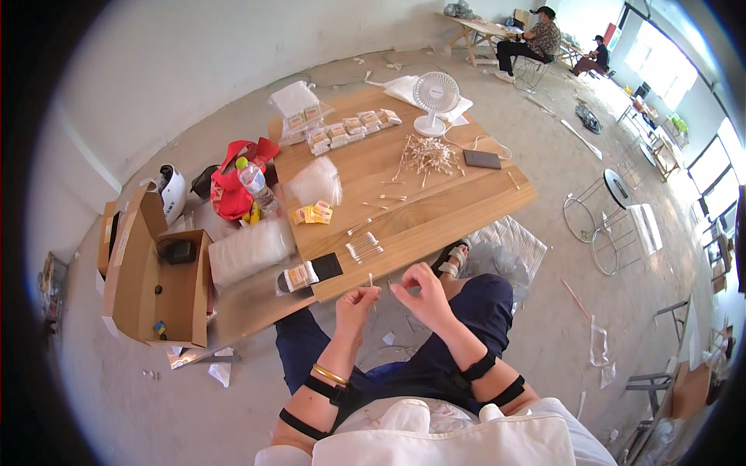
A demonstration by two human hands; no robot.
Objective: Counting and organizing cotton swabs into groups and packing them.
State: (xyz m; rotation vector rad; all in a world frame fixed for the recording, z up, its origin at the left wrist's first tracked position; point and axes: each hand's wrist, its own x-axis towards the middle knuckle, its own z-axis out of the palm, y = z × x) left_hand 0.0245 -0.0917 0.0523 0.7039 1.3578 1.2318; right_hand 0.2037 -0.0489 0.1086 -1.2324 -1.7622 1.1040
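Note:
Just off the near table edge, my left hand (357,309) pinches a thin cotton swab (371,278) that stands nearly upright between thumb and fingertips. To its right my right hand (426,293) is closed in a pinch; whatever sits in its fingertips is too small to make out. Several cotton swabs (364,248) lie side by side on the table near my left hand. Farther back spreads a loose pile of cotton swabs (430,157). A filled swab pack (298,276) rests by a black pad (327,266). Small yellow cards (312,213) lie beyond.
Rows of packed swabs (353,128), a white fan (435,101) and a dark power bank (482,159) occupy the wooden table (451,206). Clear plastic bags (315,182), a water bottle (255,182) and an open cardboard box (163,287) are left. Other people sit far right.

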